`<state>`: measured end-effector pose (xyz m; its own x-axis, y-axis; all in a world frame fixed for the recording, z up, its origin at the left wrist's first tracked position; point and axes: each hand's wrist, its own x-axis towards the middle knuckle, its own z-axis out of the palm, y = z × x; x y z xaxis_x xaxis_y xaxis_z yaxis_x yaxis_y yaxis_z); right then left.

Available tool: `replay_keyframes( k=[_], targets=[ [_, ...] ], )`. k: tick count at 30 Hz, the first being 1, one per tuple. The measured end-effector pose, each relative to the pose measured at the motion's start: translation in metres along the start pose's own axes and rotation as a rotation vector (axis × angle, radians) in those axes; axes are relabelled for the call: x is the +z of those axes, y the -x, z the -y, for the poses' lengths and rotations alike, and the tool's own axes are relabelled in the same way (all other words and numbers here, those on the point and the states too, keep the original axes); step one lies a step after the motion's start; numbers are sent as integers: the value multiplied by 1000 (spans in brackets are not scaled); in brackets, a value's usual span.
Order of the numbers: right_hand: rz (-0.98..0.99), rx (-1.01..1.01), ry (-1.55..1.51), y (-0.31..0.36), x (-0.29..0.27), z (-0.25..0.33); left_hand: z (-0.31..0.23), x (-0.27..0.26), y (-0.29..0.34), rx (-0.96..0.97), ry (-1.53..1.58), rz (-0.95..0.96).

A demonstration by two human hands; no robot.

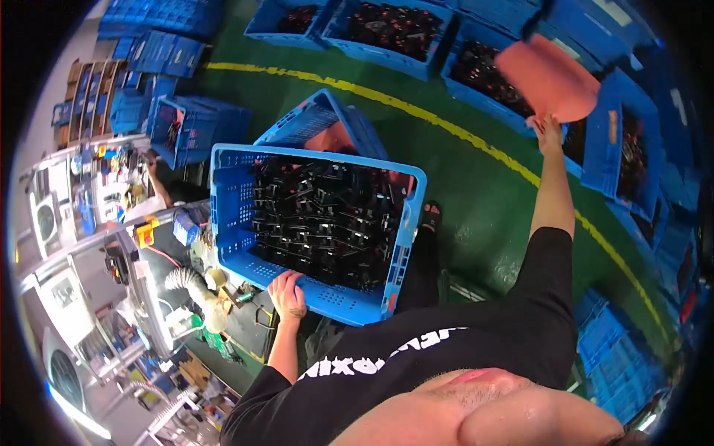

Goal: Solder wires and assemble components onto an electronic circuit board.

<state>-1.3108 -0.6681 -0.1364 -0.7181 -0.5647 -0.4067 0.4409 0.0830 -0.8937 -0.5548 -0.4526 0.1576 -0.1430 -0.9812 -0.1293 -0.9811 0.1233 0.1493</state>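
Observation:
A blue plastic crate [346, 303] with perforated walls stands in front of me, tilted. Rows of black plastic parts [327, 215] fill much of it. The fingers of my left hand [288, 296] are hooked over its near rim. Out to the far right, my right hand [548, 130] grips the lower edge of a salmon-pink sheet [549, 78], which is bent into a curve and a little blurred. That sheet hangs above other blue crates and hides part of their contents.
Behind the crate stands another blue crate [305, 119] with pink material inside. More filled crates [387, 33] line the far side beyond a yellow floor line [446, 128]. At left are a cluttered workbench [141, 260] and another person's arm [158, 182]. Crates are stacked [613, 349] at lower right.

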Motion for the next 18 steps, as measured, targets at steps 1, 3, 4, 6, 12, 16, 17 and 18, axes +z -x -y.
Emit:
replay_keyframes(
  k=[1, 3, 4, 6, 12, 16, 17, 18],
  targets=[
    [95, 252, -180, 12, 19, -3, -3, -4, 0, 0, -15, 6],
    [88, 380, -213, 24, 28, -7, -5, -2, -3, 15, 20, 8],
    [294, 394, -113, 40, 32, -19, -4, 0, -2, 10, 22, 9],
    [535, 433, 91, 86, 56, -40, -2, 1, 0, 17, 11, -18],
    [370, 512, 168, 240, 41, -63, 1, -4, -10, 3, 56, -49],
    [104, 267, 200, 317, -1, -13, 3, -3, -16, -1, 96, -47],
    [23, 178, 272, 343, 11, 9, 7, -3, -13, -5, 99, -31],
    [-6, 1, 360, 366, 15, 31, 7, -8, -15, -7, 134, -21]
  ],
)
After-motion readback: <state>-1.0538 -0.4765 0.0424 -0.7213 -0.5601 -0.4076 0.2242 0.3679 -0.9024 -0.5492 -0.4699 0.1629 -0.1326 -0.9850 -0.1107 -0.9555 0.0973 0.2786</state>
